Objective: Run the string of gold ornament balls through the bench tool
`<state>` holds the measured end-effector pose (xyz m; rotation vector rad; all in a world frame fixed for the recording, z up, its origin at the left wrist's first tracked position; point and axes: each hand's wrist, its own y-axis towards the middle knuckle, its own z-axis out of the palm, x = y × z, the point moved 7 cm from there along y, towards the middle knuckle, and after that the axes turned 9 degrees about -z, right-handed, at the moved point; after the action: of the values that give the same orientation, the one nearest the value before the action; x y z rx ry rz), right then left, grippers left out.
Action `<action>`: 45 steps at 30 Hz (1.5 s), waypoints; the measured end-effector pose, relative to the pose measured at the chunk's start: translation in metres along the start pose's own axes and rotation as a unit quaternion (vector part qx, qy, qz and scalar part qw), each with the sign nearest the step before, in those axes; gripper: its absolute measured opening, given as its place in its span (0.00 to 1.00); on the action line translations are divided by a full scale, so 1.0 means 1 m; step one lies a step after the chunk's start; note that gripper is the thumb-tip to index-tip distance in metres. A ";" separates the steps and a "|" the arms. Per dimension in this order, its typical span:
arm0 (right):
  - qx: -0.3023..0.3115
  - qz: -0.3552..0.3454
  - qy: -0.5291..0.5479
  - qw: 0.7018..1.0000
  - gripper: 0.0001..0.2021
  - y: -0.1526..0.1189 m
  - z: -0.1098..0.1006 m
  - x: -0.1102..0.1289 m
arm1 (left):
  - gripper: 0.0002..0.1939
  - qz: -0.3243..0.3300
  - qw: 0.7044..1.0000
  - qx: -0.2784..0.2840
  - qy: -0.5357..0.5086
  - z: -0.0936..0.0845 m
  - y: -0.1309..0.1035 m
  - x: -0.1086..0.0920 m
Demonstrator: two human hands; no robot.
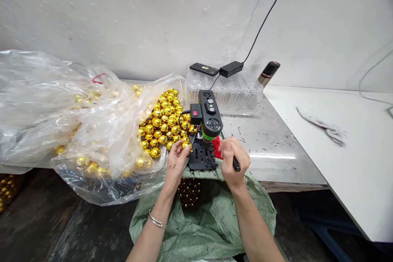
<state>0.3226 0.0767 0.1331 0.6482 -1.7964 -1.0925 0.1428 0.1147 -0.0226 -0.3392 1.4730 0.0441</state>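
A small black bench machine (210,110) with a green ring under its head stands at the table's front edge. Between the thumb and fingers of my left hand (177,157) is a shiny gold ball (186,144), held just left of the machine's slotted black base (201,156). My right hand (235,159) is wrapped in a fist round a black handle (236,164), whose end sticks out below the fingers. Whether this handle joins the machine is hidden by the hand. Many gold balls (164,118) lie heaped beside the machine, spilling from a clear plastic bag (113,131).
A green sack (254,208) hangs open below the edge, with gold balls (189,192) inside. Red bits (216,147) lie behind the base, black shavings around it. Behind stand a clear plastic box (239,94), a power adapter (231,68) and a flask (269,73). A glove (322,125) lies right.
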 end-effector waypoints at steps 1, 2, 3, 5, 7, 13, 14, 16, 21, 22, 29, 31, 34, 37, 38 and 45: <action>-0.003 0.001 -0.001 1.000 0.14 0.000 0.000 0.000 | 0.23 0.000 1.000 0.006 0.003 0.006 -0.003 0.006; -0.003 0.002 -0.003 1.000 0.14 0.001 -0.001 0.000 | 0.23 0.004 1.000 0.009 0.018 0.013 -0.004 0.011; -0.001 0.002 -0.005 1.000 0.14 0.001 -0.001 0.000 | 0.22 0.012 0.999 0.007 0.040 0.018 -0.005 0.015; 0.008 -0.001 -0.011 1.000 0.14 0.001 -0.001 0.001 | 0.22 0.036 0.994 -0.008 0.100 0.026 -0.005 0.017; 0.018 -0.009 -0.016 1.000 0.14 0.001 0.000 0.002 | 0.20 0.073 0.983 -0.021 0.167 0.032 -0.004 0.014; 0.021 -0.024 -0.024 0.999 0.14 0.000 -0.002 0.004 | 0.16 0.204 0.941 -0.011 0.268 0.047 -0.009 -0.001; 0.022 -0.023 -0.025 0.999 0.14 -0.001 -0.002 0.003 | 0.16 0.214 0.937 -0.011 0.277 0.048 -0.009 -0.002; 0.026 -0.022 -0.025 0.999 0.14 -0.001 -0.002 0.003 | 0.15 0.222 0.930 -0.014 0.294 0.048 -0.009 -0.001; 0.030 -0.023 -0.027 0.999 0.14 -0.007 -0.003 0.001 | 0.15 0.226 0.922 0.000 0.314 0.048 -0.008 0.004; 0.028 -0.025 -0.027 0.999 0.14 -0.010 -0.002 0.000 | 0.15 0.226 0.922 0.002 0.315 0.048 -0.008 0.004; 0.001 -0.115 -0.031 0.993 0.15 -0.046 0.008 -0.015 | 0.15 0.233 0.917 -0.001 0.324 0.048 -0.008 0.005; -0.026 -0.117 -0.036 0.992 0.15 -0.055 0.010 -0.022 | 0.15 0.237 0.916 0.000 0.324 0.049 -0.008 0.006; -0.049 -0.109 -0.047 0.992 0.16 -0.065 0.012 -0.031 | 0.15 0.236 0.916 -0.002 0.325 0.048 -0.007 0.007; -0.019 -0.127 -0.047 0.991 0.17 -0.068 0.017 -0.032 | 0.14 0.235 0.918 0.000 0.321 0.048 -0.008 0.007; -0.008 -0.134 -0.045 0.990 0.17 -0.067 0.018 -0.031 | 0.14 0.235 0.918 0.002 0.319 0.048 -0.008 0.007; -0.031 -0.045 -0.004 0.999 0.16 -0.027 0.004 -0.011 | 0.13 0.246 0.922 -0.016 0.299 0.045 -0.008 0.003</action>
<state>0.3236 0.0737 0.1036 0.6935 -1.7486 -1.2075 0.1890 0.1175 -0.0216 0.0124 2.1411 0.3982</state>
